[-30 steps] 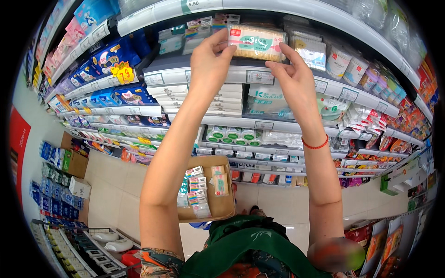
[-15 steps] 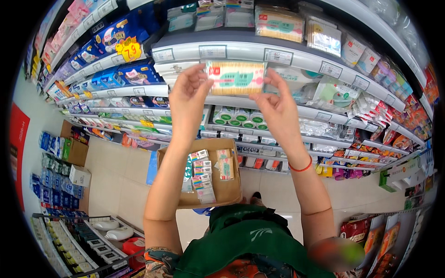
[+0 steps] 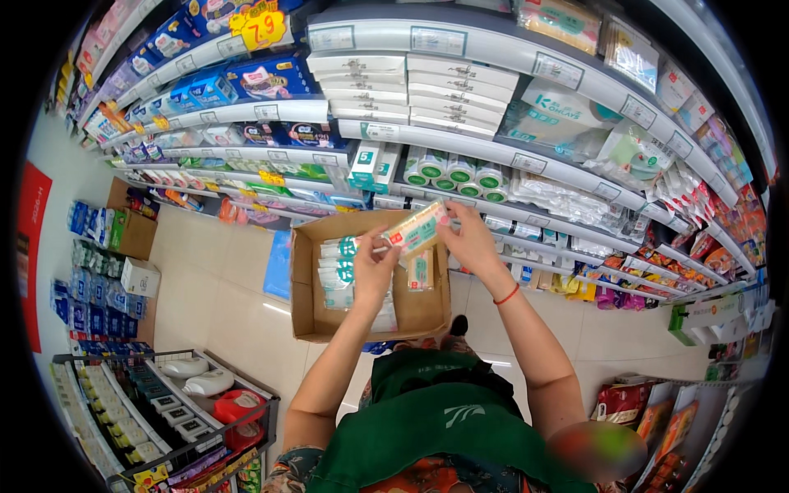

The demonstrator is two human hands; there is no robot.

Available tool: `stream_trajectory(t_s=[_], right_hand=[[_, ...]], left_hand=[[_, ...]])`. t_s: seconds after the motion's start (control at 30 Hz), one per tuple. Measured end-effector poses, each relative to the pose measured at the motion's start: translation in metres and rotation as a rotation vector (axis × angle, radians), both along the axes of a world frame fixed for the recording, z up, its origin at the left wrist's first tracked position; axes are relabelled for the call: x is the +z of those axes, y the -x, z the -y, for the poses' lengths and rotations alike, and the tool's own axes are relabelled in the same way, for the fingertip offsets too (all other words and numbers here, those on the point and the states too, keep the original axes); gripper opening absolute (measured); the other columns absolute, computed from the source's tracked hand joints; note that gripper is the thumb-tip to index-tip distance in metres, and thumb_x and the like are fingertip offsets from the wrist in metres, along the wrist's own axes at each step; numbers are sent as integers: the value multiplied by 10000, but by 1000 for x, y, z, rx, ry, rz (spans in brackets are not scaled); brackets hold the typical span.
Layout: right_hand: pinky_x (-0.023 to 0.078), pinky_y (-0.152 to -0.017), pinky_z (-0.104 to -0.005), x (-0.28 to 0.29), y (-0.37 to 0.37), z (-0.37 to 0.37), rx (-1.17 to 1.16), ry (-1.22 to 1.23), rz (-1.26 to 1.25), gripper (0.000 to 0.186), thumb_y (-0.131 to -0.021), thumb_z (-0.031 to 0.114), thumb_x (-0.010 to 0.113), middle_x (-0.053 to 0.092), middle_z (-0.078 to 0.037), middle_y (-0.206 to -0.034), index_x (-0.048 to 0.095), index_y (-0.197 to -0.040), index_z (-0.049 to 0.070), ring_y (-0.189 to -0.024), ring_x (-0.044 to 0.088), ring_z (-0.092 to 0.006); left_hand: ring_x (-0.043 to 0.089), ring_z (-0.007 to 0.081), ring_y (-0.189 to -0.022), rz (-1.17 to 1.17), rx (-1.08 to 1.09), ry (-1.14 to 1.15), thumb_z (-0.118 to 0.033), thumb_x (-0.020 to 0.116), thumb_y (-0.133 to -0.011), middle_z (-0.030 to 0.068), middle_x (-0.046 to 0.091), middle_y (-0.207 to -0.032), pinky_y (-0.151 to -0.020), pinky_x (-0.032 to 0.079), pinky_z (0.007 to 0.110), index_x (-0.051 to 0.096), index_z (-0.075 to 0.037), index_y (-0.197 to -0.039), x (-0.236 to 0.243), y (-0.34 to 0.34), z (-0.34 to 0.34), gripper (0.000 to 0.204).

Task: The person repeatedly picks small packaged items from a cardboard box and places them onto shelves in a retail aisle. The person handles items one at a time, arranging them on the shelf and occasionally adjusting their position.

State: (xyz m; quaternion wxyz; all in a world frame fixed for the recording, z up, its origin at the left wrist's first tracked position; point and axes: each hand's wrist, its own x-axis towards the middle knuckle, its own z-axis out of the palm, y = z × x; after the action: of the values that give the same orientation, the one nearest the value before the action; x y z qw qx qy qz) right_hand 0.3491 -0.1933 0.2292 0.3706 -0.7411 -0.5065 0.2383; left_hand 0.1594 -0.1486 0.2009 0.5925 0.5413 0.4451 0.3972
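A flat clear pack of cotton swabs [image 3: 419,228], with a green and pink print, is held between my two hands over an open cardboard box [image 3: 305,287]. My left hand [image 3: 374,269] pinches its left end. The fingers of my right hand [image 3: 472,237] grip the right end, and a red cord circles that wrist. Inside the box, several small white and green packs [image 3: 335,275] lie in a column on the left. Another swab pack [image 3: 421,273] rests at the right, partly below the held one.
Store shelves curve across the front, with stacked white boxes [image 3: 452,92], green-and-white rolls [image 3: 452,174] and hanging packs [image 3: 670,189]. A wire rack with bottles [image 3: 209,382] stands at the lower left. A blue flat thing [image 3: 278,264] lies on the floor beside the box.
Both hands have come down from shelf height to above the box, bringing the pack of cotton swabs with them, now tilted. The view has shifted, showing more of the lower shelves.
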Motion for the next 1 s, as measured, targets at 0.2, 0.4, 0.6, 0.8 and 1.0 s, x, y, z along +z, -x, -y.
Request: stream_trajectory(t_s=[0.2,0.4,0.6,0.8,1.0], right_hand=[[509,-782,-436,-28,17,-8,141,124,242,399,-822,186,599,542,-230,-1098,529,-1177,17,-877,631,-397],[512,-785,-444,-66,30,-30,328,389,501,380,-793,167,606,531,-230,-1132,548,-1138,19,-915,621,-380],[526,-722,-436,-108,37,-44,438,446,676,299,-777,67,557,541,-242,-1123,592,-1068,5,-870,656,-357],[539,-710,-426,-147,40,-60,515,505,700,267,-788,54,551,540,-255,-1136,600,-1042,-9,-839,669,-341],[535,-797,-384,-175,41,-67,496,590,721,311,-829,83,549,512,-228,-1188,584,-1112,-39,-1067,597,-338]], left_hand=[[592,101,-740,-101,24,224,-24,632,-852,29,591,-889,-638,514,220,550,-42,-1149,-78,7,24,308],[614,126,-754,20,67,561,-60,611,-890,56,630,-909,-668,544,240,544,-28,-1138,-147,-1,43,258],[612,140,-778,179,129,781,-63,594,-898,61,593,-914,-685,544,261,509,-28,-1156,-177,-15,55,274],[603,197,-883,320,369,923,28,606,-835,122,530,-1089,-713,546,281,314,-15,-1352,-193,-33,63,595],[592,184,-836,359,545,1008,50,615,-799,118,542,-1030,-664,521,266,332,-8,-1320,-201,-39,62,595]])
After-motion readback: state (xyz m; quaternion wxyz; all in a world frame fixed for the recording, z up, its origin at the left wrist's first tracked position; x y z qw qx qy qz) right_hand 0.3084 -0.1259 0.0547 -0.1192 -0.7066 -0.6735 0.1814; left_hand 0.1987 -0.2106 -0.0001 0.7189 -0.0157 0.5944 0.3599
